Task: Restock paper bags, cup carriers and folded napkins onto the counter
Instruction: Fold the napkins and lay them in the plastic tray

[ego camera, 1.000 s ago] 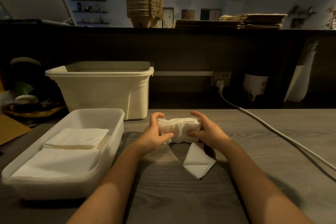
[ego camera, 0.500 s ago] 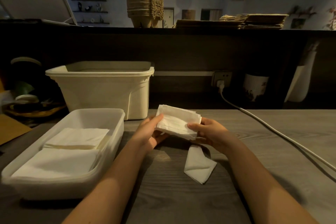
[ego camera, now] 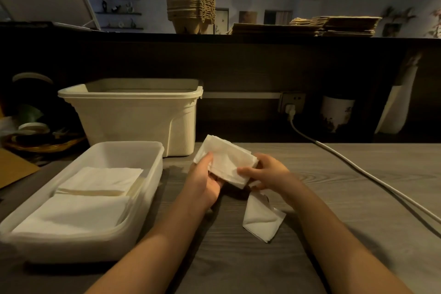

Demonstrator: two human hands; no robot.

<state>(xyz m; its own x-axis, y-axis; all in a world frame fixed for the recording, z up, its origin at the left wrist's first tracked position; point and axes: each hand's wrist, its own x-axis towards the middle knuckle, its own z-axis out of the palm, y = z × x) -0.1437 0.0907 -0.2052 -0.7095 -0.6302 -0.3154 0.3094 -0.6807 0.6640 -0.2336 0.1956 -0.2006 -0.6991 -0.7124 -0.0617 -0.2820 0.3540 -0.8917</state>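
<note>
A white stack of folded napkins point(ego camera: 226, 160) is held tilted just above the grey wooden table point(ego camera: 322, 198). My left hand point(ego camera: 205, 179) holds its left end with the thumb on top, and my right hand point(ego camera: 267, 170) pinches its right end. One loose folded napkin point(ego camera: 261, 218) lies on the table under my right wrist. A clear shallow tray point(ego camera: 152, 174) at the left holds two piles of flat napkins point(ego camera: 95, 188). Brown cup carriers point(ego camera: 191, 5) and flat paper bags point(ego camera: 307, 26) sit on the upper counter.
A cream plastic bin point(ego camera: 133, 117) stands behind the tray. A white cable point(ego camera: 358, 172) runs from a wall socket point(ego camera: 291, 102) across the table's right side. A white cup point(ego camera: 336, 112) and dark clutter line the back wall.
Both hands have lifted the napkin stack off the table and turned it from on edge to lying nearly flat, tilted down to the right. The loose napkin has stayed put.
</note>
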